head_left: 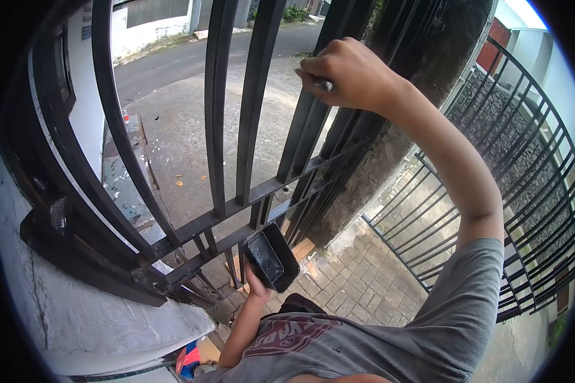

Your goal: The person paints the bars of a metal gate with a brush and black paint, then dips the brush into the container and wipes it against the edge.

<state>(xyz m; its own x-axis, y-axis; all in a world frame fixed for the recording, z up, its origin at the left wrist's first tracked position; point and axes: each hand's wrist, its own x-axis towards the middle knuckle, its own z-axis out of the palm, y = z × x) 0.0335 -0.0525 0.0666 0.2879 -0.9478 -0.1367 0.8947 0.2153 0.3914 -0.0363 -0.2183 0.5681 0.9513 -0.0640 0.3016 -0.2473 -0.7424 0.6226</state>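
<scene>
My left hand (256,283) is closed on the side of a black rectangular plastic tub (286,256), low in front of my body. Dark, wet-looking paint coats the inside of the tub. Raised high at the upper middle, my right hand (345,75) makes a fist beside an upright bar of the black metal gate (253,102). From the fist sticks a short, grey, stained end (324,84), which looks like a paintbrush handle; the rest of it is hidden by my fingers and the bar.
A rough concrete pillar (364,179) stands right of the gate, with a second black barred fence (453,223) beyond it. Brick paving (364,274) lies below. A pale wall (108,332) is at lower left. Through the bars shows a road (172,76).
</scene>
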